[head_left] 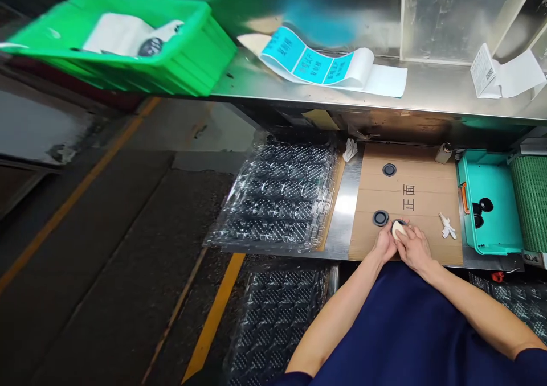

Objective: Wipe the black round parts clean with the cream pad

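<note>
Close to the cardboard's near edge, my left hand (386, 243) is closed on a dark round part, mostly hidden by the hands. My right hand (413, 248) grips a small cream-white pad (399, 230) that lies against the face of that part. Just left of the hands, a dark disc with a raised ring (380, 218) lies flat on the cardboard sheet (363, 238). A second such disc (389, 170) is farther back on the sheet.
Clear plastic trays (273, 189) are stacked at the left, with more trays (277, 323) below. At right stand a teal bin (493, 241) holding several black parts and a green ribbed belt (530, 204). A metal shelf (436, 87) bears a green crate (200, 61) and blue labels (307, 61).
</note>
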The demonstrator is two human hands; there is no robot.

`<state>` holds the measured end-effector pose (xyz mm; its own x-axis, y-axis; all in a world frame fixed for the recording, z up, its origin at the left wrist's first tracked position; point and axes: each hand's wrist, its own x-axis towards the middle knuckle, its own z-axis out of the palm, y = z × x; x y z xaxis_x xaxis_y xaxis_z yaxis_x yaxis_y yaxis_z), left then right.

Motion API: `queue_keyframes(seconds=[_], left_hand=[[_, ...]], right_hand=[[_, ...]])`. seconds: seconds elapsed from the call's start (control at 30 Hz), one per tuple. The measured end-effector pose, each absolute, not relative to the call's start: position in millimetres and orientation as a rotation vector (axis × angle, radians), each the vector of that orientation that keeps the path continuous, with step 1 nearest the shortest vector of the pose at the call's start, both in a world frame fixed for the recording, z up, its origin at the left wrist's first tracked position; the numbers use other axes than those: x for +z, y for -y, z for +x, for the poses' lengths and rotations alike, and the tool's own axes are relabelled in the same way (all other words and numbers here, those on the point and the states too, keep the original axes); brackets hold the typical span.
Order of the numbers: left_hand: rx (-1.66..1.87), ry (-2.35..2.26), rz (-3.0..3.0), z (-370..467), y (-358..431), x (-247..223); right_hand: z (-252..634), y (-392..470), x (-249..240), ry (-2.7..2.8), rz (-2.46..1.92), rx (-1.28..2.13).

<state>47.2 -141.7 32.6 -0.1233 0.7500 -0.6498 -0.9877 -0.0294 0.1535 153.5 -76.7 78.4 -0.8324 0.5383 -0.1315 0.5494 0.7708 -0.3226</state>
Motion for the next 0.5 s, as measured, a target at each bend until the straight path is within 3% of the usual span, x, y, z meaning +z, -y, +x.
queue_keyframes(seconds=[0.1,0.5], left_hand=[[1.569,-0.719,-0.488,44.1,141.2,33.7],[1.561,-0.74,-0.465,44.1,145.9,27.4]], right_hand=[[149.1,76.7,78.8,-2.863,1.061,-0.452],[146.8,76.8,81.2,-2.837,0.828,-0.464]])
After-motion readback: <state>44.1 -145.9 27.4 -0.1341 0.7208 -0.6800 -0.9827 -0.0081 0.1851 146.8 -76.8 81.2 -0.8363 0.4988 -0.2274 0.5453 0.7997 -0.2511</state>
